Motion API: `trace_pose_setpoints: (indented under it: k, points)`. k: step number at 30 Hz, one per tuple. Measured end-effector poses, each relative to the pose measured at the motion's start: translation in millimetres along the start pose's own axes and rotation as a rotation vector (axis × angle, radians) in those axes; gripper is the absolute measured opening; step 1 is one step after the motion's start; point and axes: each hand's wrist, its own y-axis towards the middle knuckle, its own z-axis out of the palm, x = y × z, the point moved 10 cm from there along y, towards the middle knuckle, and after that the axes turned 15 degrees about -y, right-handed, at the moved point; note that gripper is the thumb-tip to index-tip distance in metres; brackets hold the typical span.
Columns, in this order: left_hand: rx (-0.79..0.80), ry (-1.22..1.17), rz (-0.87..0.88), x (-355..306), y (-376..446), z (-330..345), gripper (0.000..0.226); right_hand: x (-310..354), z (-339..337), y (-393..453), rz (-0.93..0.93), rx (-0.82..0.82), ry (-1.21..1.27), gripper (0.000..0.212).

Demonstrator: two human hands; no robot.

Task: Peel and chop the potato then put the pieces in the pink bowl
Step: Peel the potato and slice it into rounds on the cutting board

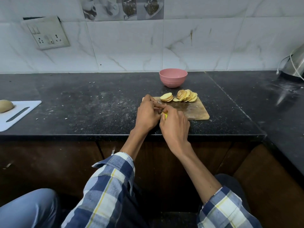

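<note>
Round potato slices (pixel 181 96) lie in two leaning stacks on the far part of a wooden cutting board (pixel 194 110). An empty pink bowl (pixel 173 77) stands just behind the board. My left hand (pixel 147 113) and my right hand (pixel 175 125) meet at the board's near left corner, fingers curled together around a small yellow-handled tool (pixel 165 115). Only a sliver of its yellow handle and a bit of metal show between the hands. Which hand carries the grip is hard to tell.
A white plastic board (pixel 18 115) with a whole brownish potato (pixel 5 106) sits at the far left of the black counter (pixel 92 104). A steel vessel (pixel 296 65) with a cord stands at the right. A wall socket (pixel 47 32) hangs above left.
</note>
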Motion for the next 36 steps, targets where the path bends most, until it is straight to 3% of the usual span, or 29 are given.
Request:
trace_pose_setpoints:
  k: [11, 22, 29, 34, 36]
  points:
    - [0.022, 0.035, -0.008, 0.1, -2.2, 1.2, 0.025, -16.7, 6.8, 4.5, 0.009, 0.049, 0.151, 0.014]
    - [0.057, 0.098, 0.011, -4.7, -5.2, 3.4, 0.044, -42.7, 39.0, 18.1, 0.138, 0.44, 0.697, 0.012]
    - [0.013, 0.032, -0.025, -8.4, -5.8, -1.7, 0.054, -75.1, 33.0, 15.8, 0.045, 0.691, 0.746, 0.016]
    - [-0.03, -0.034, -0.057, -2.7, -0.9, -4.3, 0.04, -107.2, 20.7, 28.7, 0.066, 0.601, 0.798, 0.018]
    - [0.038, 0.075, -0.03, -9.3, 1.2, 3.6, 0.049, -110.1, 19.9, 39.0, 0.104, 0.488, 0.86, 0.017]
